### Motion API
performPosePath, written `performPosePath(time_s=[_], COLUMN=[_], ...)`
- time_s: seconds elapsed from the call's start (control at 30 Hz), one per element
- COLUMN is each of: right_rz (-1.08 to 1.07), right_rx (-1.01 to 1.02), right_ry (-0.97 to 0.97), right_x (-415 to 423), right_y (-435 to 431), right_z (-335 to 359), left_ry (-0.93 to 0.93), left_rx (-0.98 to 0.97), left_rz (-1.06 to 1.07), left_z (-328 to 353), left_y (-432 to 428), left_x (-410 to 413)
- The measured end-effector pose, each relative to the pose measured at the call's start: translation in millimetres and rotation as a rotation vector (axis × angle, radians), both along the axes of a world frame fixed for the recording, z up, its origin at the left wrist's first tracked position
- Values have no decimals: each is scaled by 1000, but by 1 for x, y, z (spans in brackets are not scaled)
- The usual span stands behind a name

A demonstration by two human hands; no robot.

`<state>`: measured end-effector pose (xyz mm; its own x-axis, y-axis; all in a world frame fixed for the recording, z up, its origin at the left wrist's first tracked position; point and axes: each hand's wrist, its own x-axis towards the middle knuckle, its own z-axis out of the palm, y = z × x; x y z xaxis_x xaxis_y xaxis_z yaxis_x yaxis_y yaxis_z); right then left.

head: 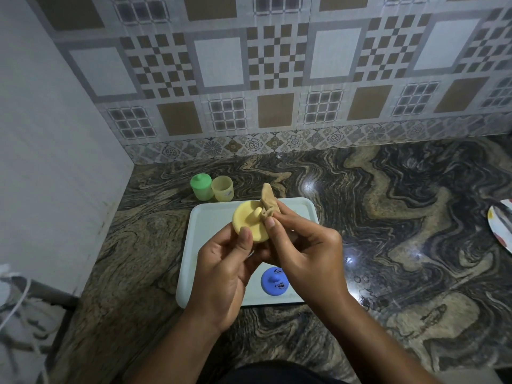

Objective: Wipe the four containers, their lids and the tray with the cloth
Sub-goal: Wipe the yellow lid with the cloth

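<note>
My left hand holds a round yellow lid with a knob, tilted up above the white tray. My right hand pinches a bunched tan cloth against the lid beside its knob. A blue lid with dark specks lies on the tray near its front edge, partly hidden by my hands. Behind the tray stand a green container with its lid on and an open yellow container, side by side.
The tray sits on a dark swirled stone counter in a corner between a white wall and a patterned tiled wall. A plate's edge shows at the far right. Cords hang at the lower left.
</note>
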<state>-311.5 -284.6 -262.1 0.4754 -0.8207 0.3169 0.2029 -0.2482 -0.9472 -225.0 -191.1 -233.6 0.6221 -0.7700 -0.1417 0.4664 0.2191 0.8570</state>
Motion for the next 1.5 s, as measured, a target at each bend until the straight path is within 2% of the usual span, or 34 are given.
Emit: performPosePath(time_s=[0.17,0.3,0.37,0.57,0.63,0.73,0.93,1.1,1.33,1.5], right_rz=[5,2,-17,-51,-1,87,51,39,28,0], right_rx=[2,-149,-154,83,117,106,51,100,20,31], right_ry=[-7,32,35,14,-31,-56,-15,-13,-39,-28], right_x=[1,0,1,2,0,-1,-1,-1,0,-3], right_y=[-8,-4,-3,-19,-21,-12,-4,-8,-3,-11], right_z=[2,0,-1,4,9,10,10,10,7,13], left_ry=[116,237,258,229,230,228,69,154,60,90], left_rx=[94,67,67,143,133,103,51,34,24,67], left_rz=[56,89,81,129,150,144,29,65,39,101], left_z=[3,5,7,12,15,17,12,10,14,13], left_y=[1,-1,-1,0,-1,-2,0,-1,1,3], left_x=[-2,-1,0,-1,0,4,-1,-1,-5,-9])
